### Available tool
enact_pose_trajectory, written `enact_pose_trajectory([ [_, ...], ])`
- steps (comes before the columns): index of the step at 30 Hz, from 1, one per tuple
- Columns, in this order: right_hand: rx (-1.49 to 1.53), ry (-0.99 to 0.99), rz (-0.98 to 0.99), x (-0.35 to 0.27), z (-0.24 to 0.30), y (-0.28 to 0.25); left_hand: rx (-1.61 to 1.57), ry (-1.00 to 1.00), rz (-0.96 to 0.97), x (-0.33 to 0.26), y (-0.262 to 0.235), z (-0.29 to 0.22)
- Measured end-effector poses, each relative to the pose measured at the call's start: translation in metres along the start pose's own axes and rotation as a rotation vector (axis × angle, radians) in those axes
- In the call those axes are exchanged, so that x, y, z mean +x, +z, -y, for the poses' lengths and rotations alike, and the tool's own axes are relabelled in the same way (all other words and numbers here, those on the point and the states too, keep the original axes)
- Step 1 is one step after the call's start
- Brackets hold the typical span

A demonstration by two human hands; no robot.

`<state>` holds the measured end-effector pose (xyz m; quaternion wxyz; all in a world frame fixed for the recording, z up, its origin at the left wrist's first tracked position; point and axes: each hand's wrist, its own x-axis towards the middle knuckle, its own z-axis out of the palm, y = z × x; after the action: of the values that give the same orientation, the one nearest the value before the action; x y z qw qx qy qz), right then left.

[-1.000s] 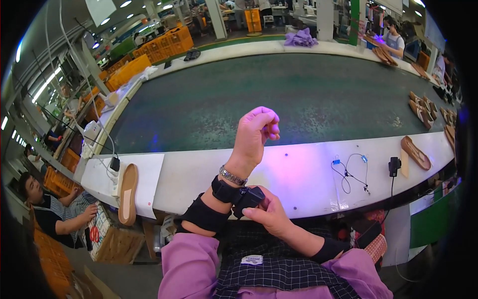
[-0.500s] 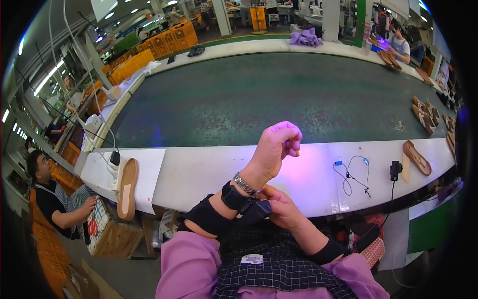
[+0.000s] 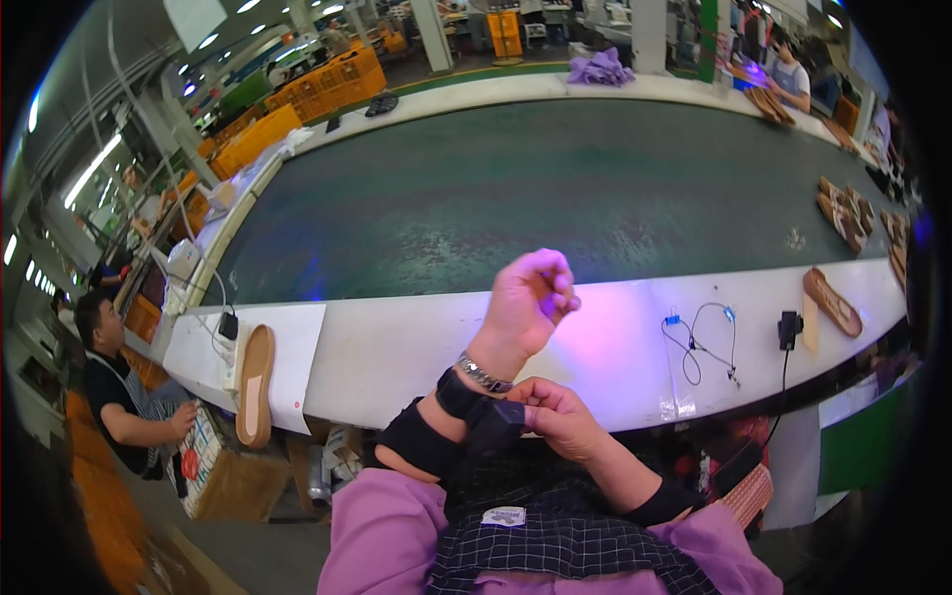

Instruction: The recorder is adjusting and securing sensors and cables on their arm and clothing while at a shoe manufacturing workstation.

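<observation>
My left hand (image 3: pixel 526 302) is raised over the near edge of the table, its fingers loosely curled in with nothing in them. On that wrist are a silver metal watch band (image 3: pixel 483 372) and, below it, a black strap (image 3: pixel 457 394) bearing a dark, boxy wrist device (image 3: pixel 495 426). My right hand (image 3: pixel 561 420) pinches the edge of this device between thumb and fingers. A black sleeve band (image 3: pixel 421 436) circles the left forearm.
A tan shoe sole (image 3: pixel 256 387) lies on white paper at left. Cables with blue clips (image 3: pixel 699 342), a small black device (image 3: pixel 789 330) and a brown shoe (image 3: pixel 831 301) are at right. Beyond runs a green conveyor belt (image 3: pixel 516 188). A person (image 3: pixel 124 397) sits at left beside a box.
My left hand has shifted slightly left and turned, showing more of its curled fingers. The wrist device has tilted, with my right hand staying at it.
</observation>
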<state>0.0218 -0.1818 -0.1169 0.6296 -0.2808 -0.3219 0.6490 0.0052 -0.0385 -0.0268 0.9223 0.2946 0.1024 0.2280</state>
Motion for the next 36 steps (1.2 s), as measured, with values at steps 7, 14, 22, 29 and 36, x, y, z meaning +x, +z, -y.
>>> enact_pose_trajectory([
  [7,-0.141,-0.093,0.087,-0.01,0.018,0.028,-0.099,0.267,0.327,-0.063,0.041,-0.064],
  [14,-0.435,-0.302,0.142,-0.01,0.025,0.055,-0.19,0.358,0.528,-0.083,0.047,-0.078],
  [22,-0.751,-0.422,0.062,-0.005,0.01,0.054,-0.052,0.35,0.288,-0.056,0.033,-0.057],
  [29,-0.75,-0.263,-0.001,-0.02,0.006,0.032,-0.132,0.266,0.234,-0.038,0.02,-0.038],
  [36,-0.481,-0.274,-0.138,-0.021,-0.002,0.03,-0.176,0.156,0.146,-0.03,0.01,-0.028],
])
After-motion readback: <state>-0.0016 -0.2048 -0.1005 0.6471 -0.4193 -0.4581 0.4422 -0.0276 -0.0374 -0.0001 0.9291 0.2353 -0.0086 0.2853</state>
